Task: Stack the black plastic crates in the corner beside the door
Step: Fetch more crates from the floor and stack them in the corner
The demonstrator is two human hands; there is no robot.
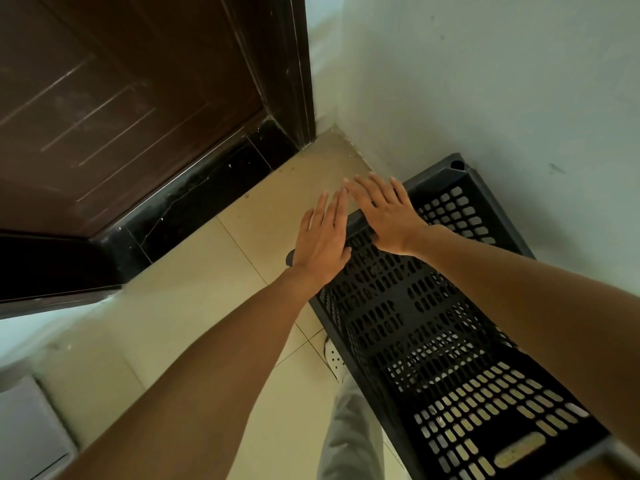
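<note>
Black perforated plastic crates (426,306) stand stacked against the pale wall, right of the dark brown door (121,98). I look down into the top crate, whose holed floor shows more black mesh beneath. My left hand (320,237) lies flat, fingers straight, with its palm on the crate's left rim. My right hand (388,213) is also flat and rests over the same rim a little farther back, its fingers pointing toward the corner. Neither hand grips anything.
Bare beige floor tile (322,161) fills the corner between the black door threshold (207,202) and the wall. My leg in grey trousers (349,427) and a white shoe stand beside the stack. A grey-white object (27,427) sits at the lower left.
</note>
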